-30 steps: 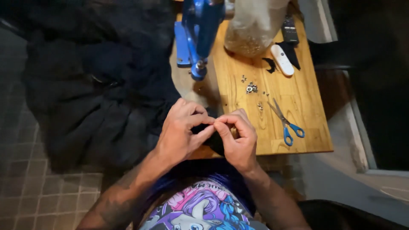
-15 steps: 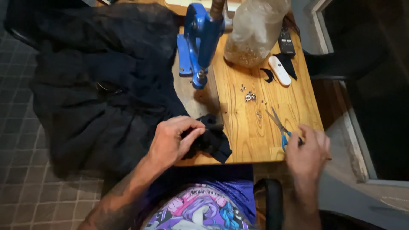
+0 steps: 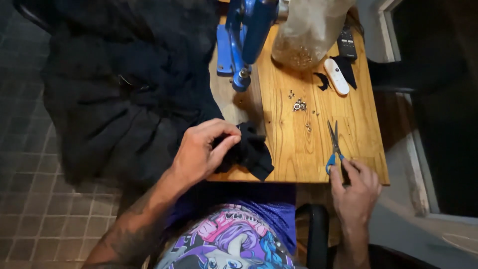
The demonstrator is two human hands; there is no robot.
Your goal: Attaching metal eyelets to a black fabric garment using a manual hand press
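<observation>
- The black fabric piece (image 3: pixel 249 152) lay at the near edge of the wooden surface (image 3: pixel 298 154), one corner hanging just over that edge.
- The left hand (image 3: pixel 201 152) was clenched on the fabric piece, thumb and fingers pinching its left side.
- The blue-handled scissors (image 3: pixel 334 144) lay at 3 o'clock from the fabric, blades closed and pointing toward 12 o'clock.
- The right hand (image 3: pixel 354 187) touched the scissor handles at the near right corner, fingers curled about them; a full grasp could not be confirmed.
- A small cluster of metal eyelets (image 3: pixel 299 105) sat at 1 o'clock from the fabric.
- A blue hand press (image 3: pixel 244 45) stood at 12 o'clock.
- A clear bag (image 3: pixel 306 35) stood just right of the press.
- A white remote (image 3: pixel 336 76) lay at 2 o'clock.
- A large dark garment (image 3: pixel 124 89) spread from 9 to 11 o'clock, draped off the surface over the tiled floor (image 3: pixel 30 199).
</observation>
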